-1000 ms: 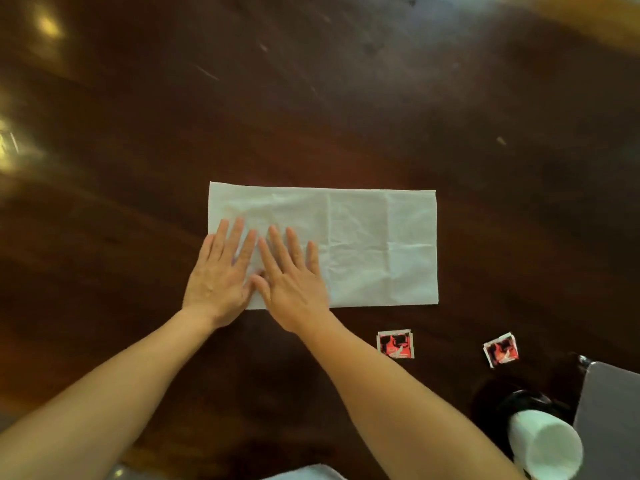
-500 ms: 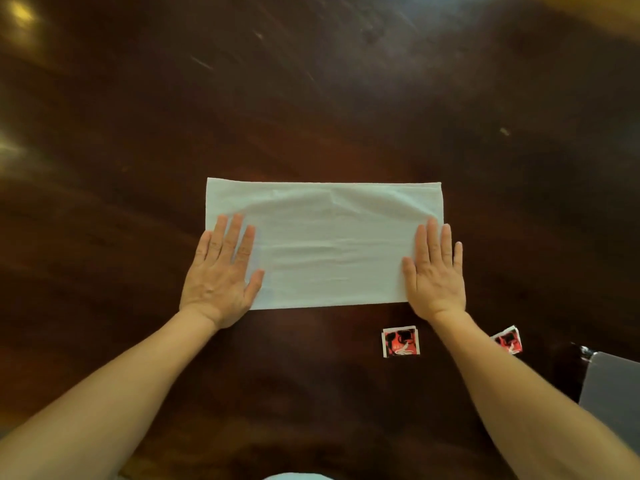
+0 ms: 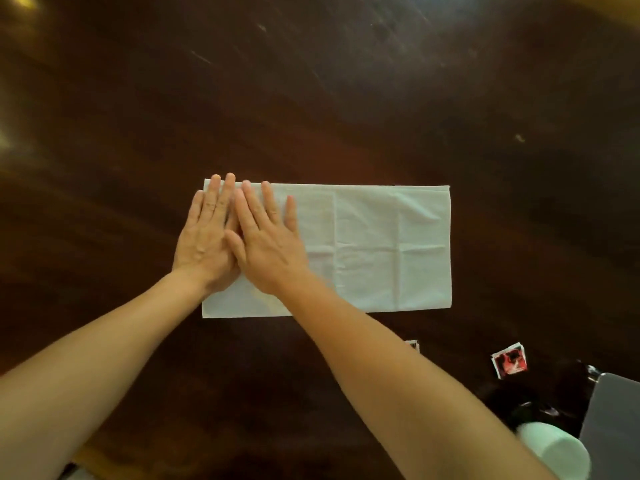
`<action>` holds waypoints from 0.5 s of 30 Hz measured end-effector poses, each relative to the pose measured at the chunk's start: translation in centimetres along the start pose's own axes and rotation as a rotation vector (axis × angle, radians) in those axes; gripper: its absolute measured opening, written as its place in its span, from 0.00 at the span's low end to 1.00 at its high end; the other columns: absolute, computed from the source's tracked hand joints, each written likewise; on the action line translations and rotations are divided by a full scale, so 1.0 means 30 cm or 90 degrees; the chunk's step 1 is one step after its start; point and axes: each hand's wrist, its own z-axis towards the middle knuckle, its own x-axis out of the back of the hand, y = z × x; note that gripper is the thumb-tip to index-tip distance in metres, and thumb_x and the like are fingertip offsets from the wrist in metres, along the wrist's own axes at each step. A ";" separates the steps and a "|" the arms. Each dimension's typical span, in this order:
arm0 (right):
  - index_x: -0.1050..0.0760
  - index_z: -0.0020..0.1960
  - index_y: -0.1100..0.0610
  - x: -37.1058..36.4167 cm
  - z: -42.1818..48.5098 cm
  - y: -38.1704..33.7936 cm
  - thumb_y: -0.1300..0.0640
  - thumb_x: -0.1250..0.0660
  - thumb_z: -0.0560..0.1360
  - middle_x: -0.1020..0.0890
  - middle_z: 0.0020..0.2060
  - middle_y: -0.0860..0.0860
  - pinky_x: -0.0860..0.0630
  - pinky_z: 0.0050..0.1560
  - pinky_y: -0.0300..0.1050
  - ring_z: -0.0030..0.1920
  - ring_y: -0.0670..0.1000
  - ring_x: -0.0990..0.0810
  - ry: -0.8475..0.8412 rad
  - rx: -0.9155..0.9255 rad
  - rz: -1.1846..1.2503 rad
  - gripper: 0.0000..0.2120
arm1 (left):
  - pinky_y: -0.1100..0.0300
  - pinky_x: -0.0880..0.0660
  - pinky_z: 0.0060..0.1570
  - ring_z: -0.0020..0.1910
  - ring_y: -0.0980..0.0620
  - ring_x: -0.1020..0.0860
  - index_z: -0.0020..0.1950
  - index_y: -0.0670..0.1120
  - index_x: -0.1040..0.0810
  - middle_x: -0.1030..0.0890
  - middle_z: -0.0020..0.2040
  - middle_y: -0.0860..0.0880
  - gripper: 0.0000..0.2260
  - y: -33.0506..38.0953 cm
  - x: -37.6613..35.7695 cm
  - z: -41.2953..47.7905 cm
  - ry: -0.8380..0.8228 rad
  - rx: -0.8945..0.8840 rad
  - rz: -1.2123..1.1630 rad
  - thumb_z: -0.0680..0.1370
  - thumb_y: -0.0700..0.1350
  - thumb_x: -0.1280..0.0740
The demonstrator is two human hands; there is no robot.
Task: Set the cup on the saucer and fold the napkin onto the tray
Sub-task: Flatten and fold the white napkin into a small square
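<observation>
Nearest the camera, right of and below the napkin (image 3: pixel 363 251), the white cup (image 3: pixel 554 452) is lying at the frame's edge beside a grey tray (image 3: pixel 613 420); no saucer can be made out, so that step looks undone. The napkin is lying as a long folded rectangle on the tabletop (image 3: pixel 311 98), not yet on the tray. On its left end, the left hand (image 3: pixel 204 240) and right hand (image 3: pixel 266 247) are pressing flat, fingers (image 3: pixel 221 195) extended, gripping nothing.
</observation>
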 end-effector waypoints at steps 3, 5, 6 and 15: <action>0.58 0.82 0.54 -0.026 0.012 0.051 0.40 0.58 0.83 0.55 0.82 0.50 0.60 0.78 0.62 0.81 0.54 0.62 0.001 0.005 -0.069 0.32 | 0.43 0.54 0.80 0.82 0.41 0.58 0.82 0.41 0.57 0.57 0.83 0.40 0.33 0.002 0.003 0.004 0.017 0.009 -0.004 0.82 0.55 0.52; 0.58 0.82 0.54 -0.014 -0.014 0.149 0.39 0.58 0.83 0.56 0.82 0.50 0.60 0.78 0.61 0.81 0.55 0.62 0.008 -0.015 -0.117 0.33 | 0.44 0.55 0.80 0.82 0.41 0.57 0.82 0.39 0.56 0.57 0.82 0.40 0.33 0.003 0.007 0.011 0.023 0.015 -0.017 0.82 0.57 0.55; 0.58 0.82 0.54 0.000 -0.032 0.206 0.39 0.57 0.83 0.56 0.82 0.50 0.61 0.78 0.61 0.81 0.55 0.62 0.014 -0.039 -0.123 0.33 | 0.44 0.55 0.80 0.82 0.41 0.57 0.82 0.39 0.56 0.56 0.83 0.41 0.34 0.005 0.008 0.013 0.024 0.018 -0.022 0.82 0.58 0.55; 0.60 0.82 0.54 0.095 -0.254 0.669 0.40 0.59 0.82 0.56 0.82 0.51 0.57 0.79 0.63 0.81 0.56 0.61 0.058 -0.277 -0.146 0.33 | 0.44 0.54 0.80 0.82 0.42 0.57 0.82 0.39 0.56 0.54 0.83 0.40 0.34 0.007 0.006 0.016 0.029 0.019 -0.022 0.82 0.59 0.54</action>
